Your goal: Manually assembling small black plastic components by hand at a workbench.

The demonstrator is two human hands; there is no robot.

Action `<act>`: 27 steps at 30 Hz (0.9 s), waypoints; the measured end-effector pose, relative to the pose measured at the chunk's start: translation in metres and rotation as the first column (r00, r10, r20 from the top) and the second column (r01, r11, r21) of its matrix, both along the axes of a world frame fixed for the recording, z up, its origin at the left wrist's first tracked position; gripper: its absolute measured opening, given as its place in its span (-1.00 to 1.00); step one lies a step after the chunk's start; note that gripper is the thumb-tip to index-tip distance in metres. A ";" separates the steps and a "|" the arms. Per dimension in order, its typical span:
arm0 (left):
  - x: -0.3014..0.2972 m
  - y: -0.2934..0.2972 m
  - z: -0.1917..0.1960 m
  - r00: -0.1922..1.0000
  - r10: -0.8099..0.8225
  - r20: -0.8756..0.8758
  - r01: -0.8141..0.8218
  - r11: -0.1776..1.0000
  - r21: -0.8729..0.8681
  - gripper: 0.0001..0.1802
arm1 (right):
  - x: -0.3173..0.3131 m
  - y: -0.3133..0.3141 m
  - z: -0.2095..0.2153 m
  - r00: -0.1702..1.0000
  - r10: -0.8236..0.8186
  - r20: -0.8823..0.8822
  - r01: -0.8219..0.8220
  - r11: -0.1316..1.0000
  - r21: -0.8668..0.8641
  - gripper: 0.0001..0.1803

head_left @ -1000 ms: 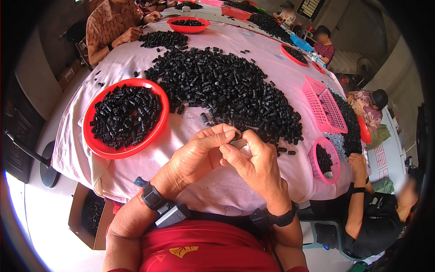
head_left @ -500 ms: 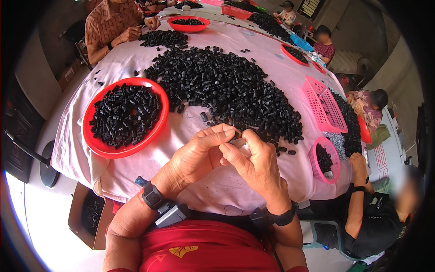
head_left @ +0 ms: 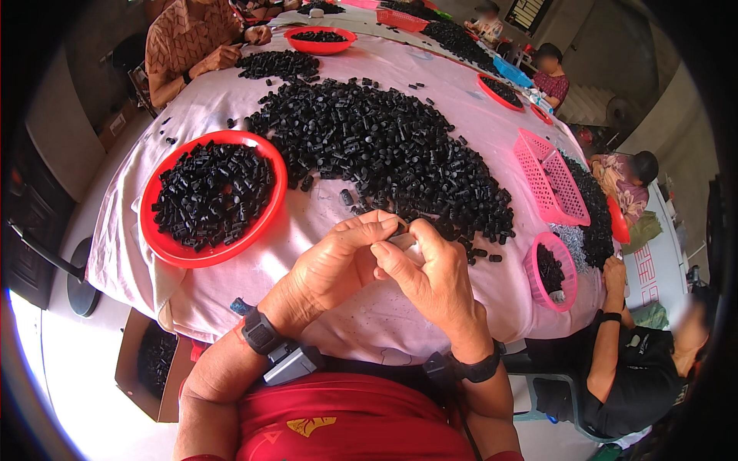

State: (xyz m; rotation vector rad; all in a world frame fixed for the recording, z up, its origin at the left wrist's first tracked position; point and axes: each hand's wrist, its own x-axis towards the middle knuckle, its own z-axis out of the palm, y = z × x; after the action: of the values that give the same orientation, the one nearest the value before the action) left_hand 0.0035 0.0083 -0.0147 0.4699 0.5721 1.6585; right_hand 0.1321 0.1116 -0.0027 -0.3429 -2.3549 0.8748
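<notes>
My left hand (head_left: 338,257) and my right hand (head_left: 434,280) meet at the fingertips above the near edge of a heap of short black cylindrical pieces (head_left: 369,131). Between the left thumb and forefinger, a small dark piece (head_left: 400,229) just shows, mostly covered by the fingers. The right thumb and forefinger are pinched beside it. Something pale grey sits under the right fingers, too hidden to name. A red bowl (head_left: 274,217) filled with black pieces stands left of my hands.
Right of my hands stand a pink round basket (head_left: 530,265) and a pink rectangular basket (head_left: 529,146). A pink cloth (head_left: 369,326) covers the table. A cardboard box (head_left: 171,411) is on the floor at lower left. Several co-workers sit around, one (head_left: 638,369) close at right.
My hands keep nearly the same pinched pose at the same spot. At right, the nearby co-worker's hand and head have shifted slightly.
</notes>
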 end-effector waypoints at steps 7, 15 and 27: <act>-0.001 -0.002 0.001 1.000 0.005 -0.010 -0.005 1.000 -0.001 -0.83 | 0.003 -0.001 0.003 1.000 0.008 -0.013 -0.009 0.999 -0.039 -0.58; -0.003 -0.005 0.002 0.996 -0.044 -0.078 0.049 0.996 0.075 -0.76 | 0.007 -0.004 0.008 0.998 0.004 -0.066 -0.008 0.998 -0.063 -0.56; -0.001 -0.009 0.010 0.992 -0.067 -0.111 0.084 0.984 0.157 -0.74 | 0.012 -0.008 0.022 0.996 0.035 -0.086 -0.038 0.998 -0.043 -0.60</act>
State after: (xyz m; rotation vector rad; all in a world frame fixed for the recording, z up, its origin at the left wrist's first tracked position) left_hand 0.0022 -0.0010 -0.0051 0.6923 0.4927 1.6212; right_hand 0.1443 0.1033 0.0190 -0.2756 -2.2723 0.9417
